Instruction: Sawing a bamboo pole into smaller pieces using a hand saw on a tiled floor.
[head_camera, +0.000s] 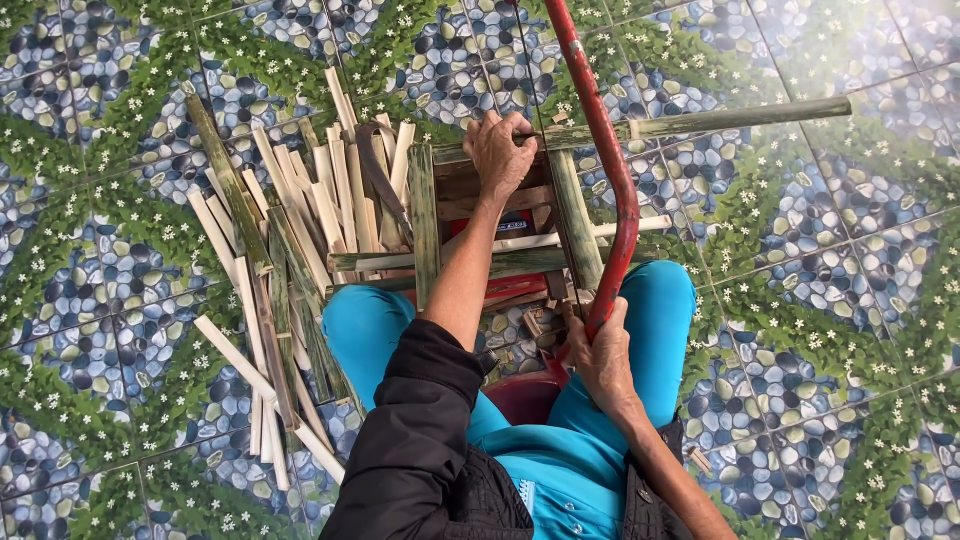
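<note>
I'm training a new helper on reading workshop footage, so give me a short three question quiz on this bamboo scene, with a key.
1. True or false: the left hand rests on the long bamboo pole laid across the top of the bamboo frame.
2. Which does the right hand grip? A) a split strip B) the red curved bar C) a tile
3. On which side of the frame, in the picture, does the pile of split bamboo strips lie?

Key: 1 true. 2 B. 3 the left side, on the patterned tile floor.
</note>
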